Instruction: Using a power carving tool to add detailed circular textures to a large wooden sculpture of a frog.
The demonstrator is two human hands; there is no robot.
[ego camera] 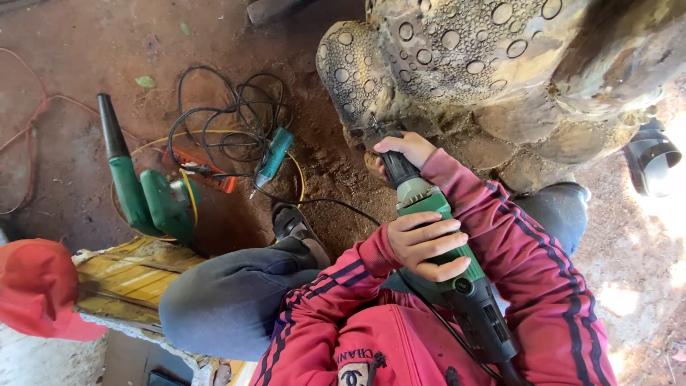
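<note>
A: While the green die grinder lies across the person's lap, which way does it point?

B: Its long axis runs on a diagonal, from the black rear end near the red jacket at lower right up to the nose at upper left. The tip meets the carved wood sculpture, low on its ring-patterned side.

A: And the 2 hands?

B: The left hand has its fingers clenched over the green body, mid-length. The right hand has its fingers wrapped round the black neck, just behind the tip.

A: What else is about?

B: On the dirt floor to the left lie a green blower, a smaller teal tool and tangled black cables. A red cap sits at the left edge.
</note>
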